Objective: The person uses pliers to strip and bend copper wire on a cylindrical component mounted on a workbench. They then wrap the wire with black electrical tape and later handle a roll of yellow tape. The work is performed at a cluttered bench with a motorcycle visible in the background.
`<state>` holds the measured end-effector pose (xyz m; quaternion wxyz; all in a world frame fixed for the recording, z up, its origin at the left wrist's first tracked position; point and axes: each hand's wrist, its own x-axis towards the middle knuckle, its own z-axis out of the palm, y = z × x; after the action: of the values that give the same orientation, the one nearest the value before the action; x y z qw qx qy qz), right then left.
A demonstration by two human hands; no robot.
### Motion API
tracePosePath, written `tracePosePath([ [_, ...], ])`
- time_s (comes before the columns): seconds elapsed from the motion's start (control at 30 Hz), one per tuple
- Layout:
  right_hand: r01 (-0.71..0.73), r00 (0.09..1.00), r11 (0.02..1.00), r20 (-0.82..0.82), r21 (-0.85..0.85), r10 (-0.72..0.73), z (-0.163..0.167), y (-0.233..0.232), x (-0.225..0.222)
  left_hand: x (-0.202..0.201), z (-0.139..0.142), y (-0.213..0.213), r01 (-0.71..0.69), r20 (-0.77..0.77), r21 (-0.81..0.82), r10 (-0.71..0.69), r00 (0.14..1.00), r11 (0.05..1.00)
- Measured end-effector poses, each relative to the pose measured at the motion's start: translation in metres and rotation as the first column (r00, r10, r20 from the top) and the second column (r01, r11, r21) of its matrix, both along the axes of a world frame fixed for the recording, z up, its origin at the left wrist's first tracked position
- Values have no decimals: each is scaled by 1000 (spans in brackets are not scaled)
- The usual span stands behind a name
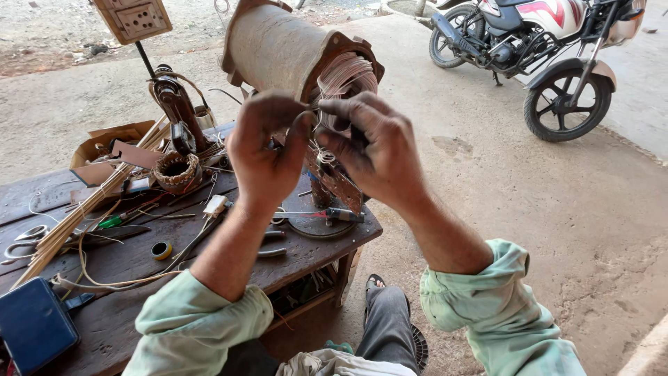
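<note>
I hold both hands up together in front of the motor stator [278,49], a rusty cylinder standing on the right end of my wooden workbench [111,320]. Its long axis runs tilted, from upper left and away down toward me, and its open end faces my hands, showing the copper winding [346,75] inside. My left hand [264,150] and right hand [372,150] are nearly touching, fingertips pinched on thin wire strands [321,143] that lead out of that open end. On the bench to the left lie bamboo sticks [76,216], scissors [24,240] and a small tape roll [161,251]. A motorcycle [550,49] stands well apart.
</note>
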<state>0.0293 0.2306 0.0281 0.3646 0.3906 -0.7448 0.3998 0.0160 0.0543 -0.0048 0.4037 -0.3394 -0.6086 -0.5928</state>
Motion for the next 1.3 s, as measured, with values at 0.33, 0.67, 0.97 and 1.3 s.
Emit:
tracePosePath([
  [0.33, 134, 967, 991, -217, 1, -131, -7, 0, -5, -19, 56, -23, -258, -255, -560, 132, 958, 787],
  [0.67, 279, 896, 959, -370, 40, -245, -9, -7, -27, -26, 36, -19, -21, 47, -248, 33, 998, 969],
  [0.97, 250, 934, 955, -218, -159, -281, 40, 24, -77, -37, 21, -21, 168, 154, -81, -154, 976, 982],
  [1.3, 84, 992, 954, -65, -287, -107, 45, 36, -72, -18, 24, -22, -175, -197, -369, 107, 975, 913],
])
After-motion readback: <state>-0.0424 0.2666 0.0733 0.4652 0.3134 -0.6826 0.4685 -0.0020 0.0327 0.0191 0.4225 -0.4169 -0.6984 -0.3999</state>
